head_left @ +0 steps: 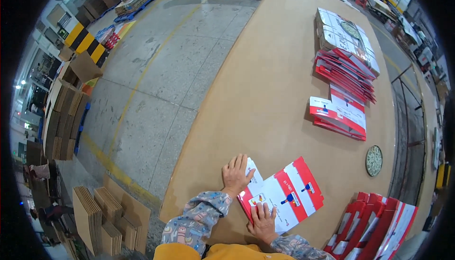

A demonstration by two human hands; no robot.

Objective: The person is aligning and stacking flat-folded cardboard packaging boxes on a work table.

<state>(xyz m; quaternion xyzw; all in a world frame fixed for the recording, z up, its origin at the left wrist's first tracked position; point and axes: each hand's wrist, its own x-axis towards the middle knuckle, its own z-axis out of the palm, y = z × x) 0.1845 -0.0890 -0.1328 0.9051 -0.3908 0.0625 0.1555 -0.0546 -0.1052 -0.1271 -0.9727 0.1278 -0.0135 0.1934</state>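
A red and white printed carton (296, 191), folded flat, lies at a slant on the tan table in front of me. My left hand (237, 174) is at its far left corner, fingers stretched out and the thumb against a white flap (255, 171). Spread fingers of my right hand (263, 222) rest on the near edge of the carton. Neither hand is wrapped round anything. What lies under the left palm is hidden.
At the right stand more flat red cartons (379, 222), a round patterned dish (374, 160), partly opened cartons (339, 113), a stack of red cartons (343, 73) and a white printed pack (348, 35). Brown cardboard stacks (106, 217) are left of the table (237, 103).
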